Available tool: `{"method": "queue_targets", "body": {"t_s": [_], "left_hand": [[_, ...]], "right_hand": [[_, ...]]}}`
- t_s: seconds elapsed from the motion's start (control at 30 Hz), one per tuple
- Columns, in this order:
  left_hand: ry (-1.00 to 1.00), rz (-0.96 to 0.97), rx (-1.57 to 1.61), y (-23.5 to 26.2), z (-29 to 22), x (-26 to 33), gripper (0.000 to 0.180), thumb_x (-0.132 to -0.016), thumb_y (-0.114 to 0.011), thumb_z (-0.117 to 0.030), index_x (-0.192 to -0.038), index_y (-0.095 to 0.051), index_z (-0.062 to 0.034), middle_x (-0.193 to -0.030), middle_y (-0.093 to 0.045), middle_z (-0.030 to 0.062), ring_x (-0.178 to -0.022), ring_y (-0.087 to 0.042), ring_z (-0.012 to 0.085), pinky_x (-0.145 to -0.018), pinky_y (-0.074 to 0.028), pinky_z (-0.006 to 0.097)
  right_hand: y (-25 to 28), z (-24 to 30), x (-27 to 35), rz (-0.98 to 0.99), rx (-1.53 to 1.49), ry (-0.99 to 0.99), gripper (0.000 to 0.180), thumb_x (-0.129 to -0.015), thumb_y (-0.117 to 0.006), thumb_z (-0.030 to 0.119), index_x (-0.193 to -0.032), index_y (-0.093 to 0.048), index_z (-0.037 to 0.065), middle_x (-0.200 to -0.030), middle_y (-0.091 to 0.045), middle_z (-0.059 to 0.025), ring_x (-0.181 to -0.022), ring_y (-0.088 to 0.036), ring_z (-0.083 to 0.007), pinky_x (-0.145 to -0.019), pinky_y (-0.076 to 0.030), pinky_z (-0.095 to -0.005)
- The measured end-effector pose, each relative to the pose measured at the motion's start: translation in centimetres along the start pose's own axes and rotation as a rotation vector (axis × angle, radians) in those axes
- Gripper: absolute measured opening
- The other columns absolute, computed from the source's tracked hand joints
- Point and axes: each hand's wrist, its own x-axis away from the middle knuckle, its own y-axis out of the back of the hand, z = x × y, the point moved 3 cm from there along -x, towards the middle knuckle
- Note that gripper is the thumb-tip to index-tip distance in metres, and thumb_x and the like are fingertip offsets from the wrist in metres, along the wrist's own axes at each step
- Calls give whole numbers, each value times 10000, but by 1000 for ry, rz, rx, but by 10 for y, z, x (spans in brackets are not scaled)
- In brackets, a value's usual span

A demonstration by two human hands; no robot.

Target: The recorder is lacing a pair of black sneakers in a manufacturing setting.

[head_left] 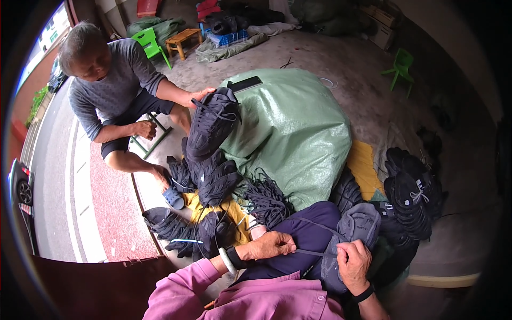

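A dark grey shoe upper (362, 220) lies across my right thigh, its toe pointing away from me. My left hand (268, 245), closed in a pinch, holds a dark shoelace (314, 253) that runs taut to the shoe. My right hand (354, 265) rests over the shoe's near part, thumb and fingers closed on the lace where it meets the upper. Another strand of lace loops over my thigh from the shoe. To the left of my knee lies a tangled heap of dark laces (266, 200).
Ahead stands a large bundle under green woven sheeting (290, 133), with a phone (245, 84) on it. Black uppers are stacked at right (408, 194) and left (213, 178). A seated person (114, 88) at the left holds up a dark shoe (213, 125). Green chairs (400, 69) stand farther back.
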Motion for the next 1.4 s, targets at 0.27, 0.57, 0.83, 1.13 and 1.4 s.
{"method": "queue_targets", "body": {"t_s": [0.27, 0.57, 0.83, 1.13, 1.4], "left_hand": [[35, -4, 11, 0, 1, 2, 256, -1048, -642, -278, -1051, -709, -31, -861, -665, 0, -841, -609, 108, -773, -504, 289], [75, 8, 69, 1, 0, 3, 274, -1049, -644, -293, -1056, -710, -27, -874, -667, -4, -844, -610, 105, -778, -506, 287], [75, 21, 51, 3, -3, 1, 282, -1049, -647, -309, -1067, -713, -36, -890, -674, -9, -849, -613, 101, -779, -508, 279], [77, 38, 79, 1, 3, -1, 294, -1057, -628, -341, -1091, -710, -60, -916, -675, -31, -834, -604, 78, -719, -502, 248], [22, 30, 142, 4, 7, -1, 293, -1058, -626, -344, -1093, -707, -64, -931, -673, -41, -828, -595, 67, -709, -496, 238]], "right_hand": [[-1, 1, 1, -1, 7, 3, 157, -829, -737, 69, -971, -682, 106, -844, -611, -86, -769, -622, -327, -692, -481, -447], [-2, 0, 3, 5, 8, 0, 165, -832, -736, 72, -981, -678, 111, -850, -610, -84, -771, -623, -328, -695, -479, -446], [-1, 1, 0, 1, 7, 1, 149, -841, -730, 77, -977, -679, 110, -849, -611, -84, -771, -625, -327, -690, -480, -446], [-1, 0, 1, 1, 2, -7, 157, -830, -730, 61, -971, -677, 104, -842, -611, -86, -762, -624, -328, -683, -478, -447], [0, 2, 0, -19, 6, 1, 159, -823, -738, 62, -966, -683, 105, -836, -609, -87, -752, -618, -329, -675, -475, -442]]}}
